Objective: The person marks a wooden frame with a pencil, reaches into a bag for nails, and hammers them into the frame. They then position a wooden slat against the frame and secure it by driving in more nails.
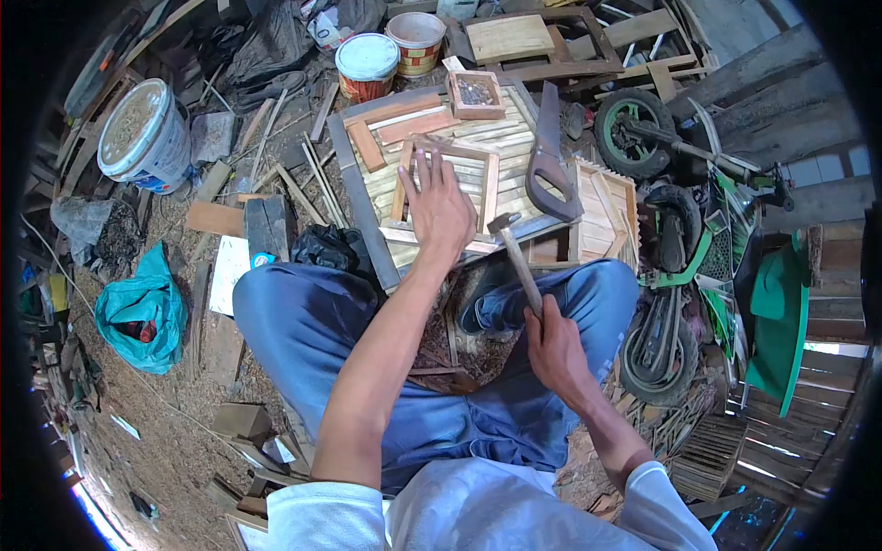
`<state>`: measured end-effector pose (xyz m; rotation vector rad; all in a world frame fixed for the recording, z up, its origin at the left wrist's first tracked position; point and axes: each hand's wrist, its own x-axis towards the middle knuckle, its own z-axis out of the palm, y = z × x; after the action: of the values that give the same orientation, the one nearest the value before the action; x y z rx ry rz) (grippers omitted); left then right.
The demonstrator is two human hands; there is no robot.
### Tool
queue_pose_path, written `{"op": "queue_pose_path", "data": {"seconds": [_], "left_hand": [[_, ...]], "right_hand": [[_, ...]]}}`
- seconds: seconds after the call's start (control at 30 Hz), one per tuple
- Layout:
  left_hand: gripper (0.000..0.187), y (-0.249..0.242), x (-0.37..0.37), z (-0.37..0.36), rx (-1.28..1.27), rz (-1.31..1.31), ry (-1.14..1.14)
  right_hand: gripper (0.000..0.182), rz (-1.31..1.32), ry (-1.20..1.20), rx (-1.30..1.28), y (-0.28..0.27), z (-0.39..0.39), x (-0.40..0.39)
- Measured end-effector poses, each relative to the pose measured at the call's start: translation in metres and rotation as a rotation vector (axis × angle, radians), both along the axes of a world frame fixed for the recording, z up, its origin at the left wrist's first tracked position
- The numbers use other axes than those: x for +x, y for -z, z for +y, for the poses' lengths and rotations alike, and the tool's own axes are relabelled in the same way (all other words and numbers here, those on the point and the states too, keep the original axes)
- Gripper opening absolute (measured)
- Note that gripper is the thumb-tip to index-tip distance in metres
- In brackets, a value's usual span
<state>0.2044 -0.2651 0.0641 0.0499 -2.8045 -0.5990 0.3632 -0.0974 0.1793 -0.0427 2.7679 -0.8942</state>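
Observation:
My left hand (439, 204) lies with its fingers spread over a small wooden frame (490, 188) on the slatted work board (378, 188). Closed around the wooden handle of a hammer (520, 262), my right hand (557, 349) is near my right knee. The hammer's head is at the board's front edge, right of the frame. A handsaw (548, 165) lies on the board's right side. Behind the frame stands a small wooden box (476, 95) holding small metal-looking pieces. Loose wood strips (367, 145) lie at the board's left.
Buckets (367, 66) stand behind the board, and a larger white bucket (145, 138) is at the left. A teal sack (142, 312) sits on the sawdust-covered floor. To the right are a slatted wooden piece (602, 211) and a green small motorbike (698, 243).

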Motion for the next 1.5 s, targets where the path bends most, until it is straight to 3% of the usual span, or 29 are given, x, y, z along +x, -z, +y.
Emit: {"op": "queue_pose_path", "data": {"seconds": [0.13, 0.27, 0.5, 0.6, 0.8, 0.93, 1.2, 1.3, 1.5], "left_hand": [[0.063, 0.000, 0.002, 0.002, -0.005, 0.022, 0.000], [0.064, 0.006, -0.004, 0.003, 0.003, -0.010, 0.003], [0.069, -0.005, -0.001, 0.003, -0.015, -0.109, -0.021], [0.069, 0.000, -0.001, 0.004, -0.043, -0.131, -0.019], [0.069, 0.000, -0.003, 0.003, -0.043, -0.116, -0.025], [0.068, -0.004, -0.001, 0.004, -0.049, -0.120, -0.020], [0.067, -0.004, 0.001, 0.002, -0.013, -0.055, -0.023], [0.066, -0.005, 0.002, 0.004, -0.014, -0.048, -0.016], [0.061, -0.002, 0.000, 0.004, -0.001, -0.018, -0.023]], "right_hand": [[0.016, 0.013, 0.099, -0.090, -0.019, -0.013, 0.004], [0.016, -0.029, -0.014, 0.038, 0.025, 0.006, 0.004], [0.017, 0.054, 0.099, -0.142, -0.011, -0.010, 0.009], [0.016, -0.004, -0.003, 0.039, 0.025, 0.002, 0.006], [0.016, 0.042, 0.102, -0.135, -0.011, -0.010, 0.009], [0.017, -0.015, 0.028, 0.032, 0.028, 0.000, 0.004], [0.017, 0.024, 0.185, -0.179, -0.004, -0.015, 0.009], [0.016, -0.028, 0.061, 0.013, 0.028, 0.000, 0.003], [0.016, 0.037, 0.146, -0.152, -0.011, -0.009, 0.009]]}}
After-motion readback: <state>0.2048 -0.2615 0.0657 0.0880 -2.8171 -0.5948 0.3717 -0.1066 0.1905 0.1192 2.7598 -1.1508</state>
